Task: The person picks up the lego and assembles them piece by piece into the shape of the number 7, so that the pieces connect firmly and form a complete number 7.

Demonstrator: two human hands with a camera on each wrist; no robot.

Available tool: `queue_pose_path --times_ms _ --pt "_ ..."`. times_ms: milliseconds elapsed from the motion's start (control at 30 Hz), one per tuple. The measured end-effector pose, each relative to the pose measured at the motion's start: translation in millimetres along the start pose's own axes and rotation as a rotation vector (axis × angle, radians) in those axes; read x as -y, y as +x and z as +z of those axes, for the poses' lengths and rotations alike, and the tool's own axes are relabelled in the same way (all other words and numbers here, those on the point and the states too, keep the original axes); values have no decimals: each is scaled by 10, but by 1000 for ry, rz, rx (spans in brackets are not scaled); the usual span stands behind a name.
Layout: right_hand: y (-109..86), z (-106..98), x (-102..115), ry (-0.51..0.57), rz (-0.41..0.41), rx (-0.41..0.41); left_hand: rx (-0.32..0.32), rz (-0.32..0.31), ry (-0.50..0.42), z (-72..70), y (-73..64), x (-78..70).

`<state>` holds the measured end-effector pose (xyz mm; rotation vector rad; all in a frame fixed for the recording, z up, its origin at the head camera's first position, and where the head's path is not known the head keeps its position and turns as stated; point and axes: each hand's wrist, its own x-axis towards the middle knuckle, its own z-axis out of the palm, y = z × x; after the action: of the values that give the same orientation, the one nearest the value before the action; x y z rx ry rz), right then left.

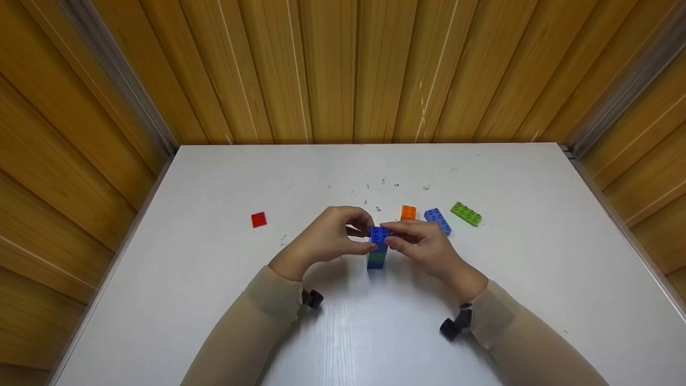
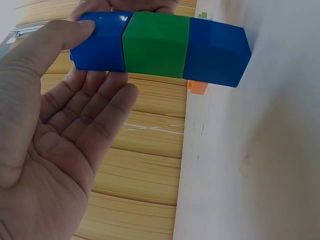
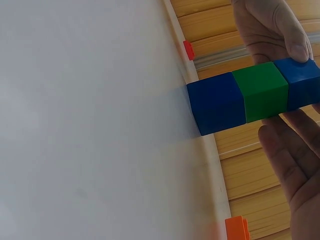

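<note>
A short tower of toy building bricks stands upright on the white table (image 1: 343, 338). It has a blue top brick (image 1: 379, 234), a green middle brick (image 2: 156, 45) and a blue bottom brick (image 3: 217, 104). From the left, my left hand (image 1: 337, 236) holds the top brick, its thumb on the near side and its fingers reaching round the far side. My right hand (image 1: 429, 246) pinches the same brick from the right with thumb and fingertips. In the left wrist view, the left thumb (image 2: 75, 32) lies against the top brick.
Behind the right hand lie an orange brick (image 1: 408, 212), a lighter blue brick (image 1: 438, 220) and a lime green brick (image 1: 465, 214). A flat red piece (image 1: 259, 219) lies at the left. Wood-patterned panels (image 1: 332, 69) border the table's back and sides.
</note>
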<state>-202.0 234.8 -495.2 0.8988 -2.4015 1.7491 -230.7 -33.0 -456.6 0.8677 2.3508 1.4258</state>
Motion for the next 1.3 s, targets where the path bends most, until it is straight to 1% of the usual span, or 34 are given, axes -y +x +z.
queue_pose_path --times_ms 200,433,567,700,800,900,1033,1167,1233,1300 --pt "-6 -1 -2 -34 4 2 4 -5 8 -1 0 9" --pt "16 -40 48 -80 35 38 10 1 -14 -3 4 24" --pt "24 -62 71 -93 50 53 22 -4 -3 -2 6 7" --pt "30 -80 70 -108 61 68 35 8 11 -2 -2 -33" --pt "42 -94 72 -115 68 80 30 21 21 5 -7 -61" --pt "45 -99 71 -113 75 90 23 27 20 25 -17 -68" --pt "60 -125 103 -111 93 105 15 41 -5 37 -17 -66" --pt "63 -142 119 -109 120 102 16 43 -21 45 -8 -49" --pt "60 -150 110 -109 118 93 19 44 -28 50 -2 -46" --pt "54 -170 89 -112 107 65 22 39 -34 58 6 -47"
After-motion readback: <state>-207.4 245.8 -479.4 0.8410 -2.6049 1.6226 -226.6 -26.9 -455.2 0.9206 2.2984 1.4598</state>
